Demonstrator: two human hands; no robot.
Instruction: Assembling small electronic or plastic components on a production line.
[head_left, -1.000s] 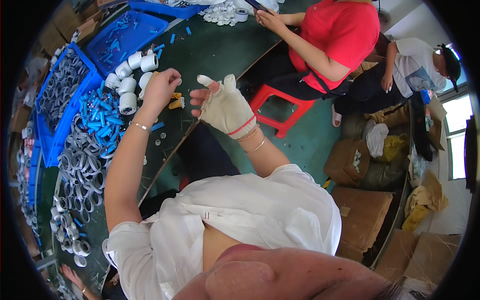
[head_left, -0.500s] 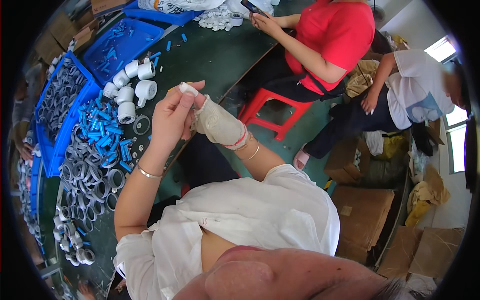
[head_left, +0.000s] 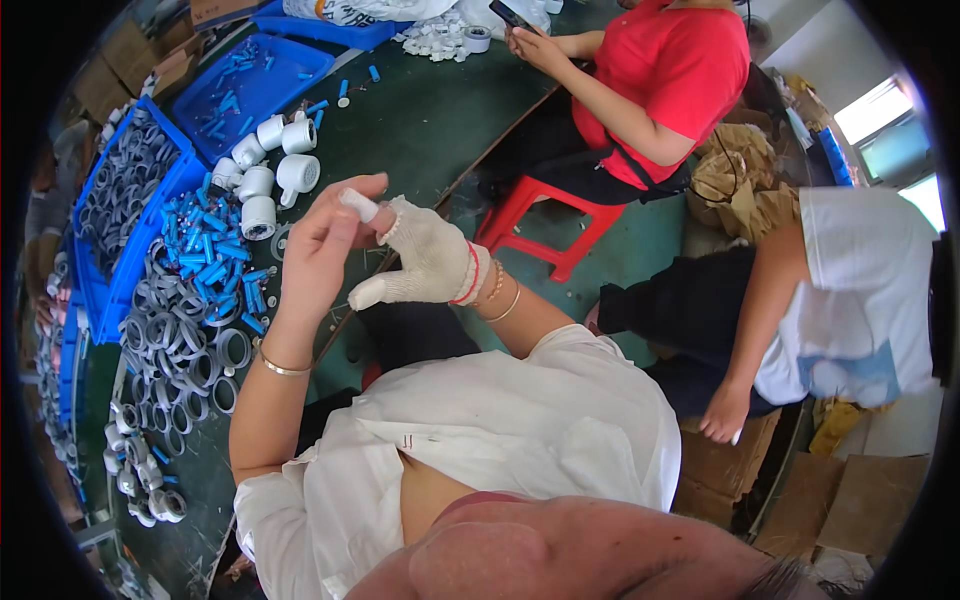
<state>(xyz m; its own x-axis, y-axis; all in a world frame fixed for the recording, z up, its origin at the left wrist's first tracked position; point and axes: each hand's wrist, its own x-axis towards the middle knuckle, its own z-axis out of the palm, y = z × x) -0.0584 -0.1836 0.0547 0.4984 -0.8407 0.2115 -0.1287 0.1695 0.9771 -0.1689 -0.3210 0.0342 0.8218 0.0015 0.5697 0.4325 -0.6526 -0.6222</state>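
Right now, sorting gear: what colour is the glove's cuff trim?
Red trim on the white knit glove, head view.

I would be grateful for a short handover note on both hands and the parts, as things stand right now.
Left hand: bare, raised above the table, fingertips on the taped index finger of the right hand.
Right hand: in a white knit glove, holding no part.
Parts: white fittings, blue pieces and grey rings lie on the green table.
Done or left: cannot tell; no part is in hand.
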